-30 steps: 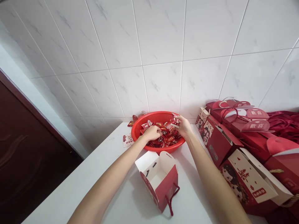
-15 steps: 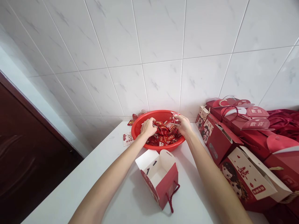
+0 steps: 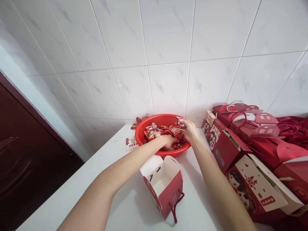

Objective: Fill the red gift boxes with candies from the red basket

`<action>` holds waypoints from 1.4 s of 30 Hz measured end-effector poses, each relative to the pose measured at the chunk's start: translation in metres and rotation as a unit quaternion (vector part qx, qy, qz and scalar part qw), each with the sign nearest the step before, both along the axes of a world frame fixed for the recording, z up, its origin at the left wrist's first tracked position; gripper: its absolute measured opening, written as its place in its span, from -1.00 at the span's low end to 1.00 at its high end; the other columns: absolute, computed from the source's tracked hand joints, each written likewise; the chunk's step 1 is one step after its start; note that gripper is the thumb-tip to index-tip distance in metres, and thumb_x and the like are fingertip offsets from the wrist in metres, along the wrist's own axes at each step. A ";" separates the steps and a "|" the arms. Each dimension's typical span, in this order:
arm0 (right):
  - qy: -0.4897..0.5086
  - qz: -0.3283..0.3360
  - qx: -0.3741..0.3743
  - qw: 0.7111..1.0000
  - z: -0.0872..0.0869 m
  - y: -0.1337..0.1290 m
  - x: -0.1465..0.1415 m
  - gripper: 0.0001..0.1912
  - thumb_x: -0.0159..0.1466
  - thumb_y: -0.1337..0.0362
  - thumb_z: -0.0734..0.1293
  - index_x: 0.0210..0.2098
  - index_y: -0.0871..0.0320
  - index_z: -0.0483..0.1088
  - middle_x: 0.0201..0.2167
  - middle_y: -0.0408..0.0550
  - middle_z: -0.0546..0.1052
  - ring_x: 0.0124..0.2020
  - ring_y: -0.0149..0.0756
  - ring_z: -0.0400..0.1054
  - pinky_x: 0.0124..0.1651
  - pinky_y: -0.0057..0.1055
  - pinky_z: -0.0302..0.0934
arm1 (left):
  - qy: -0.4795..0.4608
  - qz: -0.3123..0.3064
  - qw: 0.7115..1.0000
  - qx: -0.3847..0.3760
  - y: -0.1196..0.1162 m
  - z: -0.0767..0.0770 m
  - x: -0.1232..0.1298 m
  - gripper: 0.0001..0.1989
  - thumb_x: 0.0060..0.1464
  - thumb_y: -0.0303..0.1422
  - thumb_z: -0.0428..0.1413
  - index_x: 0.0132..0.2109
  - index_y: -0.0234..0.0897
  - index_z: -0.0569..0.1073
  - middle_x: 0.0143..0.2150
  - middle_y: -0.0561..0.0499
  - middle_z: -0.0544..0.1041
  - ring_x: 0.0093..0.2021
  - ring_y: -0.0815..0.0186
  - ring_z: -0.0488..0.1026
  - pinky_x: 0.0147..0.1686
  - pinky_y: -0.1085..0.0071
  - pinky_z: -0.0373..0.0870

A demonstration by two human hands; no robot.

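Observation:
A red plastic basket [image 3: 141, 146] stands against the wall, filled with red-wrapped candies [image 3: 154, 132]. My left hand [image 3: 169, 142] is down among the candies near the basket's front right side, its fingers hidden by the wrappers and the hand itself. At the right rim my right hand [image 3: 190, 130] pinches a red-and-white candy packet [image 3: 181, 122]. In front of the basket an open red gift box [image 3: 166, 186] with a white inside and a dark red cord handle stands on the white table, its flaps up. No candy shows in it.
Many red and cream gift boxes [image 3: 257, 183] are stacked along the right side. Dark red ribbon or cloth [image 3: 292, 130] lies behind them. Left of the basket is a printed card [image 3: 131, 143]. A tiled wall [image 3: 168, 86] closes off the back; a dark door [image 3: 31, 154] is at left.
My left hand has moved from the basket's left part rightward and down into the candies, uncovering packets on the left. My right hand stays at the right rim with its packet.

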State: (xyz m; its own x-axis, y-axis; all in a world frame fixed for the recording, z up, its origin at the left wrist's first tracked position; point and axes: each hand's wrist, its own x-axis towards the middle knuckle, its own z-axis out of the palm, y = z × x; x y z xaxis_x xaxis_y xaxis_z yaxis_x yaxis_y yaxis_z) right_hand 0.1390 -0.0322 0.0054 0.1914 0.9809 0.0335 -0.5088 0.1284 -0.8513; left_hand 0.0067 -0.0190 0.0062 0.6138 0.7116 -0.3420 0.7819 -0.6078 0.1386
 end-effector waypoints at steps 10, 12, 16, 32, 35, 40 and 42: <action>0.003 -0.007 0.000 1.000 0.002 -0.001 0.000 -0.81 -0.16 0.25 0.45 -0.53 0.11 0.42 -0.54 -0.20 0.52 -0.51 -0.37 0.37 -0.52 -0.48 0.26 | -0.112 0.079 0.990 -0.023 0.021 -0.001 -0.017 -0.78 -0.33 -0.47 0.27 -0.38 -0.23 0.57 -0.41 0.03 0.59 -0.31 0.13 0.54 -0.32 0.40 0.42; 0.003 -0.011 0.000 1.000 0.002 -0.001 0.000 -0.82 -0.16 0.26 0.45 -0.53 0.11 0.42 -0.54 -0.20 0.52 -0.51 -0.37 0.37 -0.52 -0.47 0.27 | -0.168 0.097 0.981 -0.022 0.025 0.001 -0.027 -0.78 -0.30 -0.48 0.23 -0.36 -0.23 0.58 -0.44 0.07 0.57 -0.35 0.18 0.52 -0.38 0.42 0.39; -0.001 -0.012 0.005 1.000 0.002 -0.001 -0.001 -0.83 -0.15 0.27 0.45 -0.53 0.12 0.42 -0.52 -0.18 0.53 -0.48 -0.35 0.38 -0.48 -0.45 0.30 | -0.280 0.136 0.950 -0.007 0.034 0.005 -0.041 -0.75 -0.20 -0.45 0.18 -0.26 -0.27 0.59 -0.37 0.07 0.59 -0.33 0.23 0.52 -0.33 0.42 0.40; -0.015 -0.012 0.009 1.000 0.003 -0.002 -0.002 -0.83 -0.15 0.25 0.45 -0.54 0.12 0.44 -0.53 -0.22 0.51 -0.48 -0.37 0.36 -0.48 -0.44 0.31 | -0.368 0.179 0.912 -0.003 0.032 0.012 -0.041 -0.46 -0.16 -0.61 0.12 0.02 -0.24 0.58 0.09 -0.02 0.58 0.12 0.13 0.48 0.11 0.34 0.41; -0.022 -0.013 0.000 1.000 0.003 -0.001 -0.002 -0.84 -0.15 0.26 0.45 -0.54 0.12 0.44 -0.55 -0.22 0.50 -0.51 -0.37 0.35 -0.52 -0.45 0.28 | -0.365 0.174 0.914 -0.001 0.031 0.014 -0.042 -0.38 -0.16 -0.63 0.09 0.10 -0.23 0.55 0.17 -0.05 0.54 0.16 0.12 0.46 0.14 0.33 0.41; -0.034 -0.001 0.008 0.999 0.003 0.001 -0.002 -0.88 -0.11 0.28 0.43 -0.53 0.12 0.45 -0.56 -0.19 0.50 -0.49 -0.34 0.38 -0.48 -0.42 0.31 | -0.371 0.174 0.912 0.003 0.034 0.008 -0.043 -0.22 -0.15 -0.67 0.03 0.27 -0.20 0.40 0.34 -0.07 0.37 0.30 0.13 0.34 0.23 0.30 0.33; -0.037 -0.003 0.006 0.999 0.003 0.000 -0.002 -0.87 -0.11 0.28 0.43 -0.53 0.12 0.45 -0.55 -0.19 0.50 -0.49 -0.35 0.38 -0.48 -0.41 0.31 | -0.374 0.175 0.911 -0.001 0.036 0.004 -0.045 -0.21 -0.16 -0.68 0.01 0.29 -0.22 0.38 0.37 -0.08 0.33 0.30 0.13 0.34 0.22 0.31 0.35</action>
State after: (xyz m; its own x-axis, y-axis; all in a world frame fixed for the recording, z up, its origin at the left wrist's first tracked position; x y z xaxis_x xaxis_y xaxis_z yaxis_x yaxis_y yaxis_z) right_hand 0.1371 -0.0318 0.0082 0.1935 0.9793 0.0600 -0.4435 0.1418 -0.8850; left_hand -0.0379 0.0172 0.0104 0.4109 0.9085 0.0758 0.6146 -0.3375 0.7130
